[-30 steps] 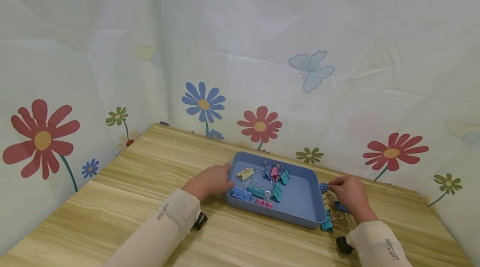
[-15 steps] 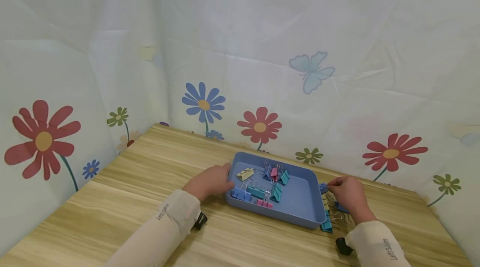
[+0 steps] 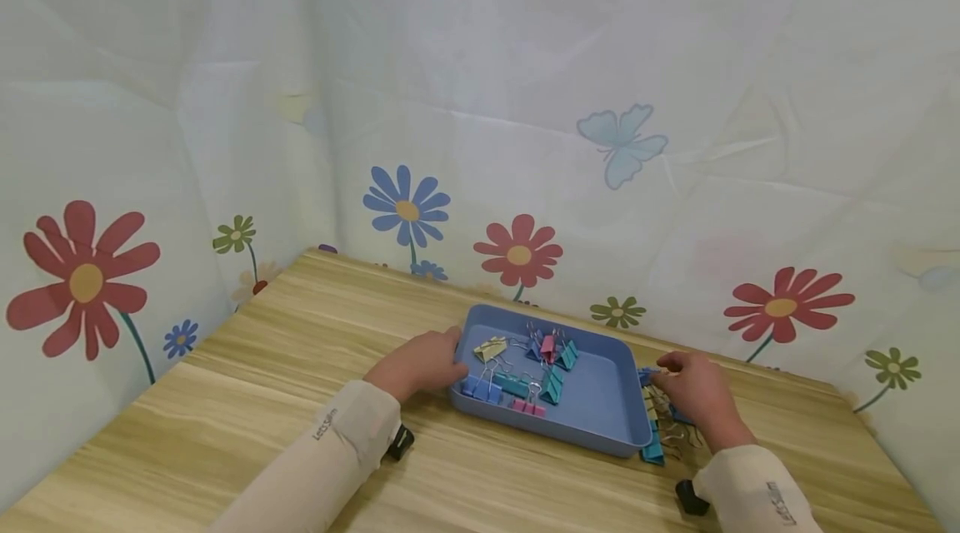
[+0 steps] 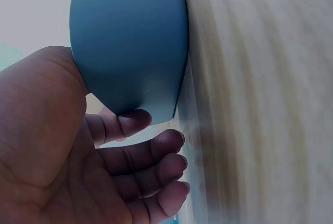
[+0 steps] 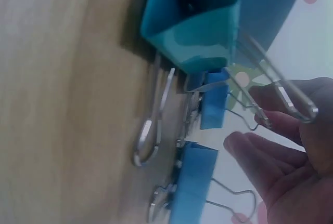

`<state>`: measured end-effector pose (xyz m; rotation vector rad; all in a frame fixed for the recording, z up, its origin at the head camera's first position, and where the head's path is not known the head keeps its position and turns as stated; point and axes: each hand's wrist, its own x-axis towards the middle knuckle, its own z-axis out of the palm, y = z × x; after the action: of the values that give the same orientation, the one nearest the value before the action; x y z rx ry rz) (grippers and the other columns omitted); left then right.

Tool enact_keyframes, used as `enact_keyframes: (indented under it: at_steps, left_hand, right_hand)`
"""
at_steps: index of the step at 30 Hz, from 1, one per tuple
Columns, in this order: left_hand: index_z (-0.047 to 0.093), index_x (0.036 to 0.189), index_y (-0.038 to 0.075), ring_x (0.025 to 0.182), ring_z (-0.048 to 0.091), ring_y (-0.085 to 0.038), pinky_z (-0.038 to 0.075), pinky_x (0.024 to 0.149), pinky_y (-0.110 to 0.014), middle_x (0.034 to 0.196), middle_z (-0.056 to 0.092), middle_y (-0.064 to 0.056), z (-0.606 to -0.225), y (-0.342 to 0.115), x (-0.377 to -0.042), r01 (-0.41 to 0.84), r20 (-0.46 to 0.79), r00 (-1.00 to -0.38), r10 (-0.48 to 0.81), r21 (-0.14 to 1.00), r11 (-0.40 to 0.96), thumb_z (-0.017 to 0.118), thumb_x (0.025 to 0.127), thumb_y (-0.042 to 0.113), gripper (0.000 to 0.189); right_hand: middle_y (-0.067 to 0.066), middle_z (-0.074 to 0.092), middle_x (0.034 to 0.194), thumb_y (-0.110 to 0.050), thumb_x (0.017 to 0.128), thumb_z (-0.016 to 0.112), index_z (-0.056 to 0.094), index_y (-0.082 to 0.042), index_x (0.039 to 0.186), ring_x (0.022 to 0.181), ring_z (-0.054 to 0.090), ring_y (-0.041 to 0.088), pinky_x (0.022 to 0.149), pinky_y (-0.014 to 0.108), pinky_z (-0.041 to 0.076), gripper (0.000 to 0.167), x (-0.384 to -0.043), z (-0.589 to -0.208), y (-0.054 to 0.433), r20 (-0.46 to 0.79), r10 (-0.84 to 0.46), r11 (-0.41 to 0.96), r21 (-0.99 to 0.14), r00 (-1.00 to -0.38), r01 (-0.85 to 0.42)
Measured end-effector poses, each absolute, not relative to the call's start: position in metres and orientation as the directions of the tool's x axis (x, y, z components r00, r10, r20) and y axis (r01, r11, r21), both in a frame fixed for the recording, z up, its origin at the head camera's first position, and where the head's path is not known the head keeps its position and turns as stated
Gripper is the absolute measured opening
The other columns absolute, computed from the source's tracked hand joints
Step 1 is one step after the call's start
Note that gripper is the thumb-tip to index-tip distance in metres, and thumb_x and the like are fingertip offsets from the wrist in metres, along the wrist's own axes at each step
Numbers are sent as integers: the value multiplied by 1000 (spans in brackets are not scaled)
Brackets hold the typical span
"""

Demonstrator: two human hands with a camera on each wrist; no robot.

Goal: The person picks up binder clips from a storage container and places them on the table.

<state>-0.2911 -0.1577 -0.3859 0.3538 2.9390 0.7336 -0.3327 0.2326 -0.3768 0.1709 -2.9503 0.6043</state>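
My left hand [image 3: 423, 360] holds the left end of a blue tray [image 3: 555, 428]. In the left wrist view a finger touches the outer wall of the tray [image 4: 130, 31], with the other fingers loosely bent below. By the tray's right wall lies a row of binder clips: a blue binder clip [image 3: 644, 376], a yellow binder clip [image 3: 650, 405] and a teal binder clip [image 3: 652, 448]. Over the blue one hovers my right hand [image 3: 701, 391]. Its thumb and fingers are apart in the right wrist view, beside a blue binder clip [image 5: 214, 102], with nothing between them.
Inside the tray sit several binder clips, among them a yellow clip [image 3: 491, 348], a pink clip [image 3: 529, 407] and a teal clip [image 3: 552, 386]. Another blue clip [image 3: 680, 414] lies under the right hand. A flowered cloth [image 3: 480, 133] stands behind the wooden table [image 3: 300, 333].
The right thumb and fingertips, earlier pinching the blue binder clip by the tray, have parted and let it go. The left hand and tray stay where they were.
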Motion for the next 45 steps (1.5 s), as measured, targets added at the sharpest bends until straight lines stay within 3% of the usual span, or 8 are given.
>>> enact_keyframes:
  at_steps: [7, 12, 21, 26, 34, 45]
  left_hand:
    - [33, 147, -4, 110, 57, -22, 41, 107, -43, 139, 53, -20, -386, -157, -291, 198, -38, -969, 245, 474, 858, 57, 91, 28, 68]
    - [33, 147, -4, 112, 57, -23, 41, 107, -43, 139, 53, -20, -386, -157, -291, 199, -37, -969, 245, 472, 859, 56, 91, 28, 69]
    - [33, 147, -5, 114, 57, -24, 41, 107, -43, 139, 53, -20, -385, -157, -291, 200, -38, -969, 244, 462, 864, 56, 91, 28, 69]
    - [33, 147, -5, 115, 57, -24, 41, 107, -42, 140, 52, -20, -385, -157, -291, 198, -39, -969, 243, 461, 865, 56, 91, 28, 69]
    - [32, 147, -5, 114, 57, -23, 41, 107, -42, 140, 52, -20, -385, -157, -291, 198, -38, -969, 242, 460, 865, 56, 91, 28, 69]
    - [34, 146, -4, 105, 56, -21, 41, 106, -42, 138, 53, -20, -389, -158, -293, 204, -32, -969, 247, 464, 862, 56, 91, 28, 68]
  right_hand:
    - [28, 67, 100, -23, 89, 64, 56, 8, 125, 82, 64, 35, 71, 49, 53, 48, -326, -368, 231, 192, -116, 941, -293, -974, -170]
    - [37, 52, 128, -24, 89, 65, 53, 6, 130, 108, 55, 51, 86, 60, 48, 52, -322, -364, 227, 212, -140, 944, -267, -967, -195]
    - [35, 46, 134, -29, 89, 66, 49, 1, 136, 117, 47, 54, 90, 65, 43, 58, -312, -362, 218, 290, -180, 919, -291, -940, -265]
    - [30, 46, 137, -34, 89, 68, 45, -1, 139, 122, 46, 49, 94, 62, 43, 64, -308, -360, 213, 306, -194, 876, -373, -932, -305]
    - [23, 39, 149, -47, 90, 63, 35, -6, 148, 135, 38, 43, 104, 56, 38, 76, -305, -359, 210, 230, -200, 746, -594, -952, -301]
    - [16, 35, 153, -35, 91, 65, 30, -13, 150, 136, 40, 40, 98, 42, 47, 71, -301, -362, 208, 201, -270, 572, -753, -942, -325]
